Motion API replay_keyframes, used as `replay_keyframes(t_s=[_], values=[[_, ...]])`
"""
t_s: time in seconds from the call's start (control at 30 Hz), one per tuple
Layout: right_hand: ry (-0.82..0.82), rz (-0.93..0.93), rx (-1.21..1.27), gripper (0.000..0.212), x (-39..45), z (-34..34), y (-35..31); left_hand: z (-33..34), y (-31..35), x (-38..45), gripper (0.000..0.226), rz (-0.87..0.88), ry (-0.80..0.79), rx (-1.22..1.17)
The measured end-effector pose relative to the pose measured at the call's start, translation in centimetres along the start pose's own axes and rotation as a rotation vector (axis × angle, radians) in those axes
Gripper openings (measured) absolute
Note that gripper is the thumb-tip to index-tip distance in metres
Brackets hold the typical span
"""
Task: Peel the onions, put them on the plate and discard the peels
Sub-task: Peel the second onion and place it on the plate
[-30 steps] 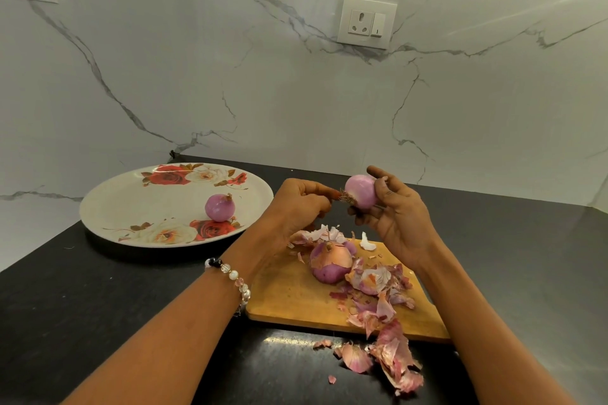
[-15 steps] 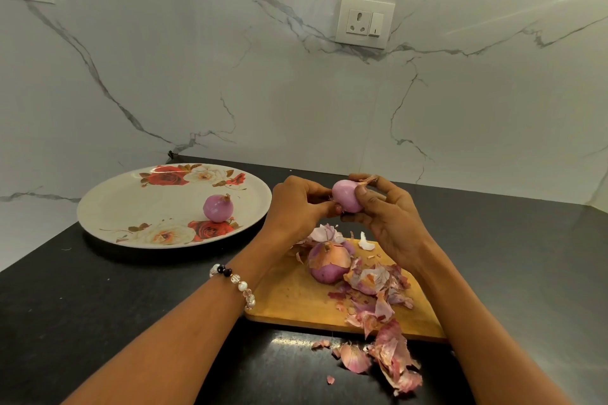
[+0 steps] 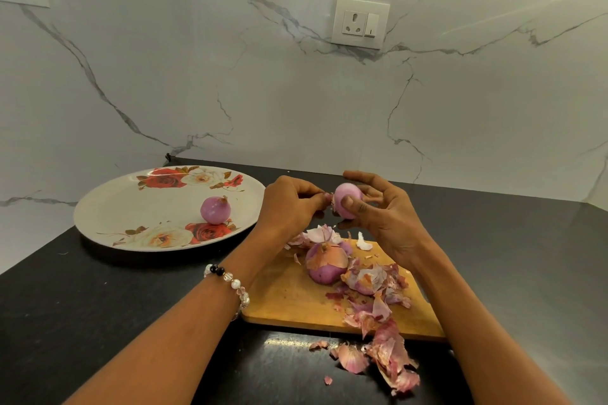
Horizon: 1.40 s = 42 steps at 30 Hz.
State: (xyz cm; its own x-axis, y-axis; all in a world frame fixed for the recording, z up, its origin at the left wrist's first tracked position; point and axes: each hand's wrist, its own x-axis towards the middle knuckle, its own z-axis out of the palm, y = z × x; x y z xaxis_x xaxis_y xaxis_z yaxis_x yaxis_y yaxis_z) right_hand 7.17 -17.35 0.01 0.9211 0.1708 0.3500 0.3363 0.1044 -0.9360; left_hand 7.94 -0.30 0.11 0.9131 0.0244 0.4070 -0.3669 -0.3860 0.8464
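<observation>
My right hand (image 3: 383, 217) holds a small purple onion (image 3: 346, 199) above the far end of the wooden cutting board (image 3: 289, 299), thumb on its front. My left hand (image 3: 289, 204) pinches at the onion's left end, where a bit of peel shows. One peeled onion (image 3: 215, 210) lies on the floral plate (image 3: 131, 207) at the left. An onion with skin still on it (image 3: 324, 262) sits on the board among loose peels (image 3: 371, 283).
More peels (image 3: 391, 362) spill off the board's front edge onto the black counter (image 3: 65, 306). A marble wall with a socket (image 3: 360, 23) rises right behind. A beaded bracelet (image 3: 230, 283) circles my left wrist.
The onion has been turned in my right hand and shifted a little left then back. My left hand has closed in and now pinches at its end.
</observation>
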Motion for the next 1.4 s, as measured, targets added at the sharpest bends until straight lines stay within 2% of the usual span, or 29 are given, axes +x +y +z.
replay_keyframes(t_s=[0.1, 0.23, 0.3, 0.43, 0.57, 0.7, 0.77, 0.83, 0.93, 1.03, 1.2, 1.3, 1.4], values=[[-0.013, 0.029, 0.012, 0.045, -0.1, 0.4, 0.0, 0.1, 0.0, 0.0, 0.016, -0.012, -0.038, 0.003], [-0.025, 0.089, 0.222, 0.034, 0.0, 0.4, -0.2, 0.2, 0.3, 0.1, 0.02, -0.174, -0.117, -0.213], [-0.027, 0.098, 0.28, 0.036, 0.0, 0.4, -0.2, 0.3, 0.4, -0.1, 0.021, -0.234, -0.145, -0.343], [-0.068, 0.099, 0.355, 0.054, 0.2, 0.3, 0.2, 0.3, 0.5, -0.4, 0.027, -0.298, -0.172, -0.519], [-0.092, 0.132, 0.394, 0.044, 0.0, 0.2, 0.2, 0.1, 0.7, -0.6, 0.035, -0.311, -0.169, -0.558], [-0.065, 0.131, 0.343, 0.036, -0.2, 0.2, -0.2, 0.0, 0.5, -0.5, 0.03, -0.336, -0.19, -0.559], [-0.018, 0.124, 0.296, 0.036, -0.2, 0.2, -0.2, 0.2, 0.2, -0.3, 0.021, -0.222, -0.125, -0.324], [0.015, 0.109, 0.257, 0.035, 0.1, 0.1, -0.1, 0.3, 0.0, -0.2, 0.015, 0.007, -0.067, -0.066], [0.028, 0.073, 0.195, 0.031, 0.2, -0.3, 0.0, 0.5, -0.1, -0.3, 0.035, 0.25, -0.128, 0.106], [-0.033, 0.035, 0.002, 0.035, 0.0, -0.6, 0.1, 0.3, -0.4, 0.0, 0.024, 0.376, -0.117, 0.275], [-0.103, 0.012, -0.073, 0.037, -0.2, -0.1, 0.3, -0.5, -1.2, 0.3, 0.007, 0.533, -0.068, 0.356], [-0.127, 0.002, -0.019, 0.035, -0.3, -0.2, 0.0, -0.6, -1.0, 0.2, 0.009, 0.63, -0.014, 0.409], [-0.123, -0.029, 0.023, 0.035, -0.4, -0.1, 0.1, -0.2, -0.9, 0.1, 0.011, 0.628, 0.041, 0.397]])
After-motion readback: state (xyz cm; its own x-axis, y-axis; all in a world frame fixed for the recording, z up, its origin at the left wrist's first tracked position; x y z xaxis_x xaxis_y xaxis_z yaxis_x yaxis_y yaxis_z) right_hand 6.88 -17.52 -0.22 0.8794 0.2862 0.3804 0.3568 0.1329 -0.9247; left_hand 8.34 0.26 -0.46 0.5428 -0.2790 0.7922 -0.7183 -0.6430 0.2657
